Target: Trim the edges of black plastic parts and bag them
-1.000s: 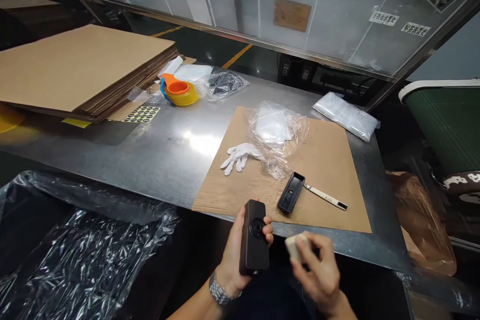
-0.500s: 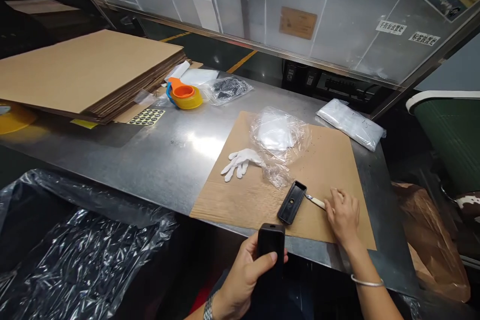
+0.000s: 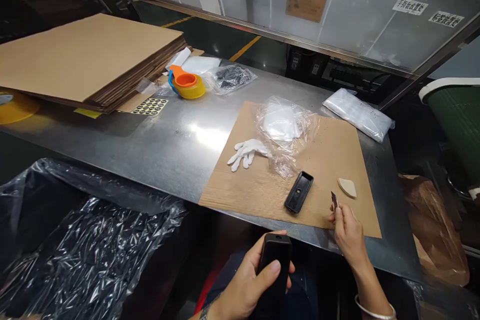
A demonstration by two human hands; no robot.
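My left hand (image 3: 253, 277) is wrapped round a black oblong part (image 3: 276, 255), held below the table's front edge. Fingers closed, my right hand (image 3: 347, 227) grips a small knife (image 3: 334, 201) with its dark blade pointing up and away. Between the hands, a hollow black tray-like part (image 3: 299, 191) lies on a flat cardboard sheet (image 3: 240, 192). A pale wedge-shaped piece (image 3: 347, 187) rests to the right of the blade. Behind the black tray are clear crumpled plastic (image 3: 283, 166), a white glove (image 3: 247, 152) and a plastic bag with white contents (image 3: 281, 120).
On the metal table (image 3: 161, 155) are a cardboard stack (image 3: 93, 55), an orange tape dispenser (image 3: 186, 81), a sticker sheet (image 3: 150, 106) and a wrapped white packet (image 3: 358, 114). A black plastic-lined bin (image 3: 82, 250) stands at the front left.
My right hand has taken the knife up from the cardboard and drawn it nearer. The pale wedge, hidden before, now shows. My left hand still holds the black part. The view has shifted slightly.
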